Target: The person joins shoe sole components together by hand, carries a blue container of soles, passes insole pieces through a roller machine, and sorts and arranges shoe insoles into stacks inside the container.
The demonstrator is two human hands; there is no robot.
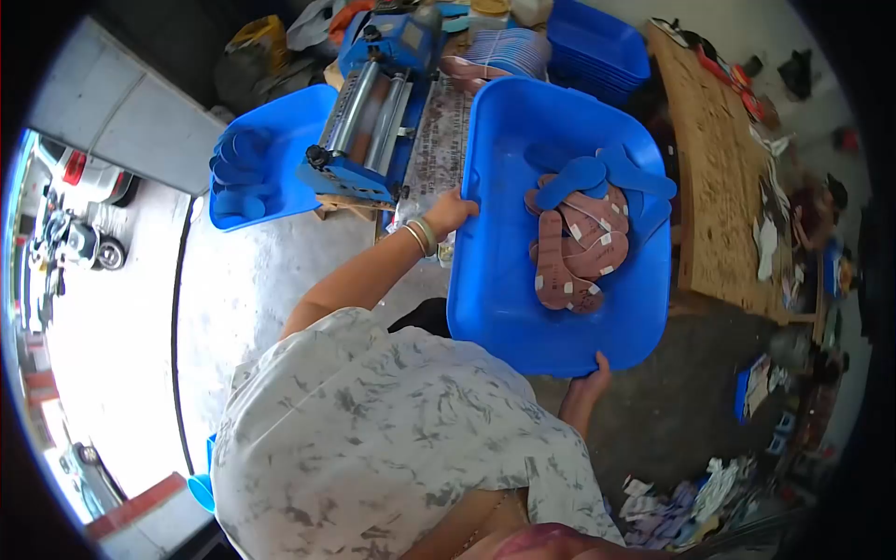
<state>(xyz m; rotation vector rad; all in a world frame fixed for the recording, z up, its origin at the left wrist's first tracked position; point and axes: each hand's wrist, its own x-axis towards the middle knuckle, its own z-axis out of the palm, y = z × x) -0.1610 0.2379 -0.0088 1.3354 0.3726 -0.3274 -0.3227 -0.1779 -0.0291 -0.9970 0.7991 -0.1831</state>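
Observation:
A large blue plastic tub [504, 289] is held in front of my body. My left hand [451, 213] grips its left rim, fingers closed over the edge. At the near right corner, my right hand [592, 378] has its thumb over the rim and the other fingers hidden beneath. Inside the tub lies a loose pile of shoe insoles. Several are brown insoles [553, 261] with printed marks and small white patches. Blue insoles [635, 175] lie across the top and right side of the pile.
A blue roller machine [373, 117] stands ahead on the left, beside another blue tub [303, 126] holding blue pieces. Banded insoles [509, 51] and stacked blue tubs [597, 47] are at the back. A wooden table [719, 177] runs along the right. Cloth scraps [691, 499] lie on the floor.

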